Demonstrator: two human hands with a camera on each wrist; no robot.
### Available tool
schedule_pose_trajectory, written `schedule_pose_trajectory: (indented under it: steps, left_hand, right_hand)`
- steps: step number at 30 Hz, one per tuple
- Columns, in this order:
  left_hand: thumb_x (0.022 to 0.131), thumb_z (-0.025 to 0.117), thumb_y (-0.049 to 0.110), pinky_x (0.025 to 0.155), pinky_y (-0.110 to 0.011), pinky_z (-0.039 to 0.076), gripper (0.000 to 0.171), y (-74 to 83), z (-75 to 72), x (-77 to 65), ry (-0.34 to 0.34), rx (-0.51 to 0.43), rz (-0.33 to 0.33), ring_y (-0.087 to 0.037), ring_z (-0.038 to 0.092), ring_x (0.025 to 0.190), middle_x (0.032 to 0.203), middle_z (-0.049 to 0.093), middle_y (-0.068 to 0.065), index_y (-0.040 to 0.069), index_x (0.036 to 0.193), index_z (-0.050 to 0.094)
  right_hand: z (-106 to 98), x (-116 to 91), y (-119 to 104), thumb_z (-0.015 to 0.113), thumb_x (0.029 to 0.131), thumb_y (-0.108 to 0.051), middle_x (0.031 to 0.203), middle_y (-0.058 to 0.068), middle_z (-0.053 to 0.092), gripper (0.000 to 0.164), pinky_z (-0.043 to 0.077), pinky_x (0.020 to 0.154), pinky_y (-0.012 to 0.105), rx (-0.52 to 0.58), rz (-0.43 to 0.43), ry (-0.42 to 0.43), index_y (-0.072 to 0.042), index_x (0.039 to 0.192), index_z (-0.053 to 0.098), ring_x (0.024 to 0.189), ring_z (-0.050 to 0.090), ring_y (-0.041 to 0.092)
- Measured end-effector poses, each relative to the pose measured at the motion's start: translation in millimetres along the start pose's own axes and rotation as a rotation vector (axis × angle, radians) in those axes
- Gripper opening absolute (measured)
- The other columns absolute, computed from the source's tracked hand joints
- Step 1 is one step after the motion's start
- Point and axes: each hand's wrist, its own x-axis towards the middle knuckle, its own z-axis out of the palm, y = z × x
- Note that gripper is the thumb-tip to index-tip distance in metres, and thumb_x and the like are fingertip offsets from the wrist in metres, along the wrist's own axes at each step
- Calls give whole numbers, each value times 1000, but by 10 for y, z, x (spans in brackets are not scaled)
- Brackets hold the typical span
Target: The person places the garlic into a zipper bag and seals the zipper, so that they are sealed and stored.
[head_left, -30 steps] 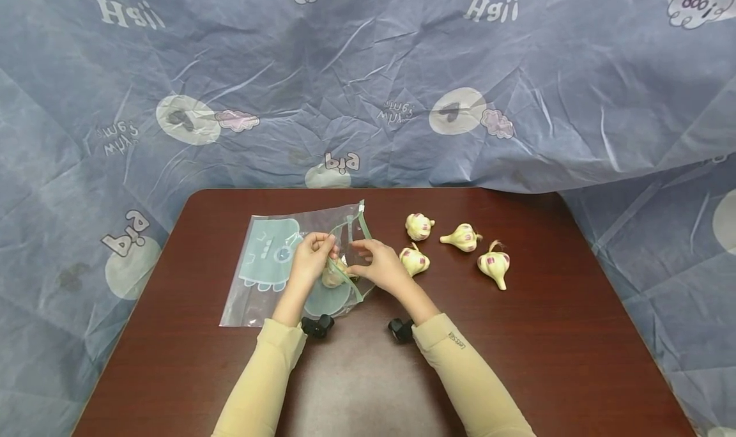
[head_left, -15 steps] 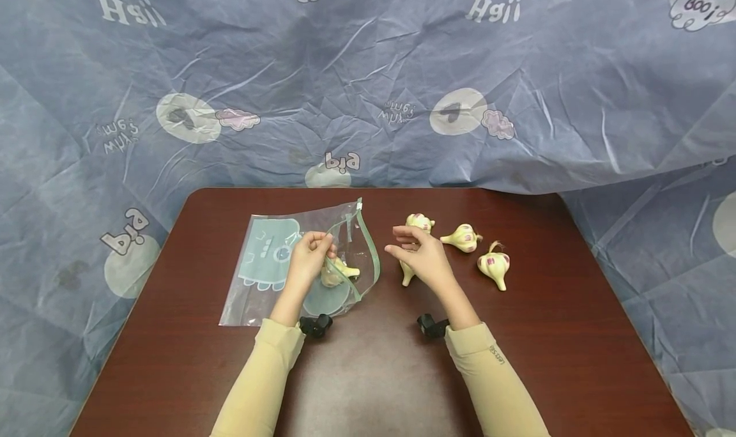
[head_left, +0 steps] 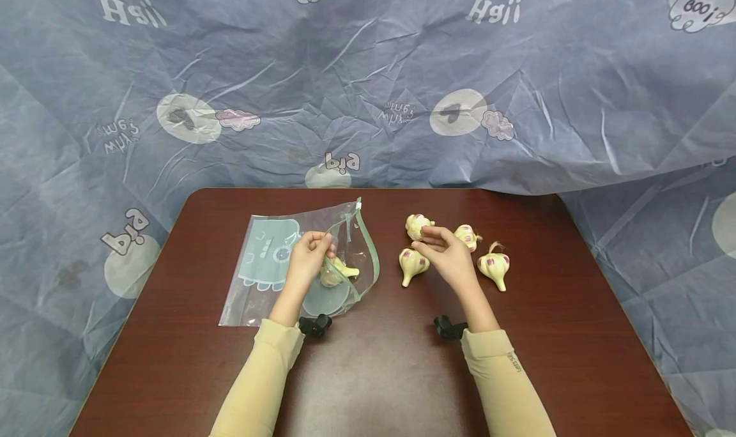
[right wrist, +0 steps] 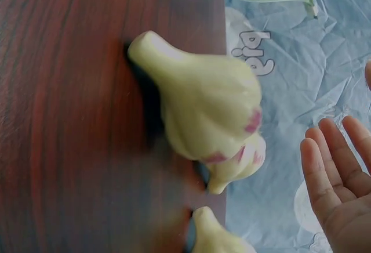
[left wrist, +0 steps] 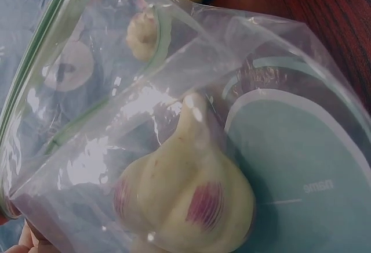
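Note:
My left hand (head_left: pixel 310 258) pinches the green-trimmed mouth of a clear zip bag (head_left: pixel 267 309), which lies flat with its mouth held apart toward the right. Inside, near the opening, is a garlic bulb (head_left: pixel 345 269); the left wrist view shows the bulb (left wrist: pixel 185 189) through the plastic, purple patches on its side. My right hand (head_left: pixel 454 261) hovers with nothing in it, fingers extended, over the loose garlic. Nearest to it are a garlic bulb (head_left: pixel 414 264) with its stem toward me and another bulb (head_left: pixel 418 227) behind. Its fingers partly cover a third bulb (head_left: pixel 468 237).
One more garlic bulb (head_left: pixel 494 268) lies farthest right, its stem toward me. All rest on a dark red-brown table (head_left: pixel 552 335). A blue printed cloth (head_left: pixel 368 92) hangs behind the table's far edge.
My right hand has drawn out of the bag's mouth and moved right, over the loose garlic. The bulb in the bag is now uncovered. My left hand keeps its pinch on the bag.

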Motion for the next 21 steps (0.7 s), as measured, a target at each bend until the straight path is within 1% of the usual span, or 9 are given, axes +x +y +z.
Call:
schedule_pose_trajectory:
  steps: [4, 8, 13, 18, 21]
  left_hand:
    - [98, 60, 16, 57, -15, 50, 20, 3, -3, 6, 2, 10, 4, -6, 61, 62, 85, 69, -15, -2, 107, 59]
    - [98, 60, 15, 56, -15, 50, 19, 8, -9, 6, 5, 13, 18, -5, 61, 61, 84, 69, -15, -2, 105, 59]
    - [98, 61, 15, 56, -15, 49, 18, 15, -12, 6, 6, 11, 29, -4, 60, 60, 77, 68, -5, -2, 104, 59]
    - [98, 61, 16, 56, -16, 50, 18, 24, -14, 7, 12, 10, 24, -4, 61, 60, 74, 66, 0, -1, 103, 59]
    - [98, 61, 16, 57, -16, 51, 18, 29, -18, 10, 12, -8, 17, -5, 61, 60, 72, 64, 3, -1, 103, 59]
  right_hand:
    - [-20, 8, 64, 76, 87, -34, 129, 13, 63, 54, 52, 96, 31, -14, 18, 14, -8, 130, 59, 118, 63, 27]
    - [-22, 25, 132, 75, 88, -32, 129, 16, 63, 52, 51, 99, 39, -35, 22, 26, -6, 130, 60, 119, 62, 30]
    - [-18, 46, 223, 74, 89, -33, 132, 18, 62, 53, 50, 101, 44, -66, 42, 25, -6, 131, 59, 122, 60, 32]
    - [-10, 41, 306, 74, 88, -40, 138, 15, 58, 58, 48, 104, 45, -107, 116, -4, -10, 135, 57, 129, 55, 32]
    - [-2, 40, 350, 74, 87, -43, 139, 15, 57, 62, 47, 103, 46, -145, 143, -15, -10, 136, 55, 131, 53, 33]
